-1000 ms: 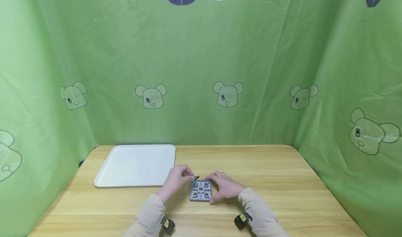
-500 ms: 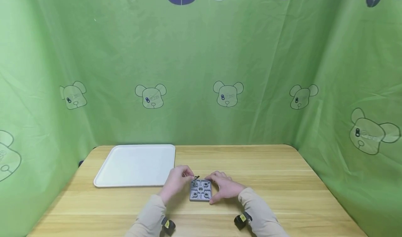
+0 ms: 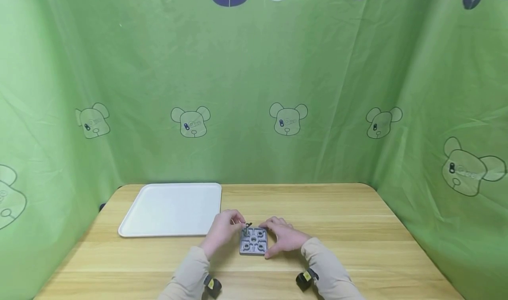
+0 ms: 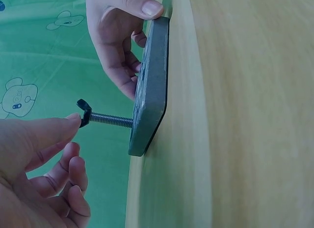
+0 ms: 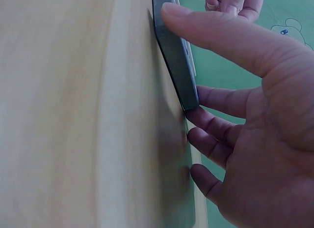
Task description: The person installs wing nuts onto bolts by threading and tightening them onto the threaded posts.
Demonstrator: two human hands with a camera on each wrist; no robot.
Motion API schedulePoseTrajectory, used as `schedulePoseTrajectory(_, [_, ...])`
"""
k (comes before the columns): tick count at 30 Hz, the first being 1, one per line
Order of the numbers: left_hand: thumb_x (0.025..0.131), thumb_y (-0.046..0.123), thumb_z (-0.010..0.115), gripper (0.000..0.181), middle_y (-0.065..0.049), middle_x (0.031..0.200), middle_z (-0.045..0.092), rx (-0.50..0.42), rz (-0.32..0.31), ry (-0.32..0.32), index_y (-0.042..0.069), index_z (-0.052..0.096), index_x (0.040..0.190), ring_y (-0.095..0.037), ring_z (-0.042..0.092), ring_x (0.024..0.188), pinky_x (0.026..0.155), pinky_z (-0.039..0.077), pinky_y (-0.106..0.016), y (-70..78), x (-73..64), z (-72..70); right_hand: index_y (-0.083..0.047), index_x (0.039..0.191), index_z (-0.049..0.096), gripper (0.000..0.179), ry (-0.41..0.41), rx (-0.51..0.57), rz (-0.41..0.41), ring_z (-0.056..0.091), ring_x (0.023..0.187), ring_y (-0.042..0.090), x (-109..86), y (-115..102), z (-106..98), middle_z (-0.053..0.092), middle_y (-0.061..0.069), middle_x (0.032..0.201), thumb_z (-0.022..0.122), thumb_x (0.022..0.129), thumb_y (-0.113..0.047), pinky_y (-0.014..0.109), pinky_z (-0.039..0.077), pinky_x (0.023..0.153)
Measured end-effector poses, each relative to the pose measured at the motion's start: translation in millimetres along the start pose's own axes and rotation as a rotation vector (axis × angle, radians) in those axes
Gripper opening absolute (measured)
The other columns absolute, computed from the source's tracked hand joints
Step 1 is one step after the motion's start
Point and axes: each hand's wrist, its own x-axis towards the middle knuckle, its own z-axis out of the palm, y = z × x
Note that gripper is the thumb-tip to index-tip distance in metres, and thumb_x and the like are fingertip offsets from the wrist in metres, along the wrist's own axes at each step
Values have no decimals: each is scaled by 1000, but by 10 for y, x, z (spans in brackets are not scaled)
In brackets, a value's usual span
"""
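At the far left corner of the grey square plate (image 3: 254, 249), the left hand (image 3: 222, 228) pinches the black winged head (image 4: 85, 113) of a threaded screw (image 4: 111, 120) between thumb and forefinger, its other fingers loosely bent. The screw stands upright, its lower end in or against a corner recess; its depth cannot be told. The right hand (image 3: 286, 237), half spread, grips the plate's right side between thumb and fingers. Over the preceding second neither hand nor plate shifts visibly, which suggests fine work at the screw. Beneath lies the wooden table (image 3: 349, 229); leftward rests a white tray (image 3: 170, 209), backed by a green curtain (image 3: 254, 61).
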Motion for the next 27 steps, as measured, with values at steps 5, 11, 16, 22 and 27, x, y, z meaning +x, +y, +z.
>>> schedulePoseTrajectory(5, [83,11,71,4,3,74,61,13,-2,4,12,68,85,-7,50,67,62,43,-22,8,-2,2,-9,136,51,87,-1,11,2,44,121,29,6,20,5,51,7,130,86,62,-41,58,35,101])
schedulePoseTrajectory(11, [84,13,71,4,3,73,60,21,1,7,12,69,87,-7,50,66,61,42,-22,17,-5,6,-11,136,51,87,-1,6,4,44,120,27,15,35,4,50,6,129,85,63,-43,57,36,101])
schedulePoseTrajectory(16, [85,14,70,4,3,73,61,20,8,-6,12,71,89,-7,50,66,61,42,-21,6,3,22,-11,136,50,87,-3,7,6,45,120,27,22,30,-3,50,6,129,85,63,-43,57,36,101])
schedulePoseTrajectory(22, [85,14,71,5,1,73,61,17,23,-10,12,71,90,-6,50,66,61,42,-21,-7,11,37,-12,136,51,87,-2,1,8,44,120,26,20,29,2,50,6,130,85,63,-43,57,36,101])
schedulePoseTrajectory(27, [84,14,72,6,1,73,61,10,16,-8,12,70,89,-7,50,67,62,42,-21,1,2,52,-12,136,51,87,-3,5,5,44,121,27,22,38,6,50,6,130,85,63,-43,58,36,101])
